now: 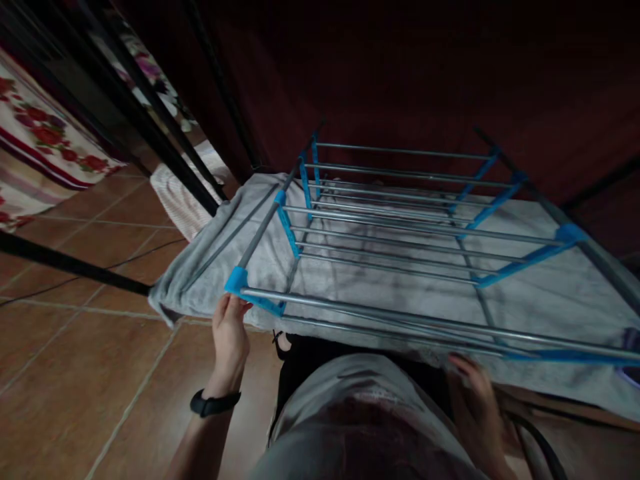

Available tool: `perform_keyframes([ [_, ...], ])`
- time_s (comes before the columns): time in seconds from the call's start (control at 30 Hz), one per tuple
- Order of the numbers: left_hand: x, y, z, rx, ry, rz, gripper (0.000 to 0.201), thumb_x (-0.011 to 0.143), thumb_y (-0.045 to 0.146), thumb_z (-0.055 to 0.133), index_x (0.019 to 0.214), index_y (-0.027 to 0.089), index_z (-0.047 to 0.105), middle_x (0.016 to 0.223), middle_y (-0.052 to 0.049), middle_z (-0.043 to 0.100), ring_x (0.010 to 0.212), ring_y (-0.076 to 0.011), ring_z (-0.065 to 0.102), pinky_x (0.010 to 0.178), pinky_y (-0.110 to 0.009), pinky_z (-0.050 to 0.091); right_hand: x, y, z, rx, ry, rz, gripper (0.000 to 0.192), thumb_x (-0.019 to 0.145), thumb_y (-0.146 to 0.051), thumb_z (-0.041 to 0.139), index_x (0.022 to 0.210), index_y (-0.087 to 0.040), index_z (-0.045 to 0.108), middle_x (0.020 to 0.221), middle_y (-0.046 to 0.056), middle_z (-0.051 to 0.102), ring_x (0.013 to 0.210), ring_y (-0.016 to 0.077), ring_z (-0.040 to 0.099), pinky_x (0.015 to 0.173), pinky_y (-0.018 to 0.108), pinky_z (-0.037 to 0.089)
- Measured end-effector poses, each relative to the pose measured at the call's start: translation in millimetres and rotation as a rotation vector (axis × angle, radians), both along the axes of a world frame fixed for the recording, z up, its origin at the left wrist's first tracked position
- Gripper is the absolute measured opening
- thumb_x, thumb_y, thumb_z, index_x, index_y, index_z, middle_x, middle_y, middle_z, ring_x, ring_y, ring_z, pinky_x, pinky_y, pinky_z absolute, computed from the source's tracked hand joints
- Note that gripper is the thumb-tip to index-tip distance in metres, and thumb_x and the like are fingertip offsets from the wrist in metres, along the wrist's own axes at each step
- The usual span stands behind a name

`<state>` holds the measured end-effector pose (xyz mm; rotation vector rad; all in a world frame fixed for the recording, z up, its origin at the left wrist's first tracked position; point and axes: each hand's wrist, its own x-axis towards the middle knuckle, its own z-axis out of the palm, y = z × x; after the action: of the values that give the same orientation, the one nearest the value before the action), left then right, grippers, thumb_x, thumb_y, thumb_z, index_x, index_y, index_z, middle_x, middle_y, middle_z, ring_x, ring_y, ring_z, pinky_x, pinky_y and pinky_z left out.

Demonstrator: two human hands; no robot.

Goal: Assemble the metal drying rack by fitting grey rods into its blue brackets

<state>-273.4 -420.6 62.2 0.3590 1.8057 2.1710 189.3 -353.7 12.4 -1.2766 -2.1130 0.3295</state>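
A rack of grey metal tubes (370,308) with blue plastic brackets stands in front of me on a grey cloth. My left hand (231,333), wearing a black wristband, has its fingers closed on the blue corner joint (237,281) at the rack's near left. Below the near tubes is my right hand (477,400), blurred, with its fingertips close to the lowest tube. Whether those fingers touch or grip it I cannot tell.
The grey cloth (210,257) covers a low surface under the rack. Black metal poles (150,113) rise at the left, beside a floral fabric (45,133). A dark red curtain-like surface (400,73) hangs behind. A thin cable crosses the tiled floor (100,360). A purple object (631,341) is at the right edge.
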Motion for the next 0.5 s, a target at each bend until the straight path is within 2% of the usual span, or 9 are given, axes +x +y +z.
perform_keyframes([
  [0.1, 6, 8, -0.7, 0.091, -0.019, -0.065, 0.031, 0.086, 0.050, 0.059, 0.089, 0.019, 0.065, 0.085, -0.003, 0.068, 0.083, -0.0188, 0.065, 0.086, -0.034, 0.050, -30, 23, -3.0, 0.140, -0.248, 0.096, 0.037, 0.101, -0.030, 0.042, 0.135, -0.017, 0.052, 0.132, 0.016, 0.058, 0.124, 0.0307, 0.052, 0.099, 0.047, 0.042],
  [0.23, 14, 23, 3.2, 0.076, -0.022, -0.230, 0.036, 0.087, 0.047, 0.050, 0.090, 0.017, 0.069, 0.075, -0.004, 0.068, 0.080, -0.0223, 0.065, 0.081, -0.036, 0.050, -57, 54, 3.1, 0.184, -0.498, 0.104, 0.028, 0.102, -0.029, 0.043, 0.108, -0.016, 0.067, 0.102, 0.012, 0.069, 0.098, 0.0260, 0.061, 0.087, 0.040, 0.040],
  [0.33, 15, 29, 0.7, 0.008, -0.016, -0.235, 0.036, 0.085, 0.045, 0.048, 0.078, 0.016, 0.069, 0.065, -0.003, 0.063, 0.067, -0.0185, 0.058, 0.071, -0.031, 0.046, -68, 64, 5.0, 0.144, -0.567, 0.139, 0.027, 0.102, -0.029, 0.046, 0.094, -0.019, 0.070, 0.089, 0.008, 0.072, 0.087, 0.0226, 0.064, 0.082, 0.036, 0.040],
  [0.43, 16, 32, -0.6, -0.044, -0.003, -0.257, 0.051, 0.090, 0.054, 0.039, 0.064, 0.017, 0.064, 0.051, -0.001, 0.050, 0.055, -0.0156, 0.046, 0.060, -0.029, 0.037, -71, 70, 7.5, 0.111, -0.607, 0.242, 0.028, 0.103, -0.029, 0.046, 0.093, -0.022, 0.071, 0.083, 0.005, 0.073, 0.075, 0.0182, 0.065, 0.074, 0.031, 0.041],
  [0.5, 17, 32, 1.3, -0.054, 0.007, -0.262, 0.057, 0.091, 0.059, 0.036, 0.058, 0.019, 0.060, 0.047, -0.001, 0.045, 0.052, -0.0151, 0.041, 0.056, -0.030, 0.033, -71, 74, 12.4, 0.154, -0.612, 0.303, 0.028, 0.103, -0.026, 0.045, 0.096, -0.023, 0.072, 0.087, 0.005, 0.074, 0.077, 0.0170, 0.066, 0.074, 0.029, 0.043],
])
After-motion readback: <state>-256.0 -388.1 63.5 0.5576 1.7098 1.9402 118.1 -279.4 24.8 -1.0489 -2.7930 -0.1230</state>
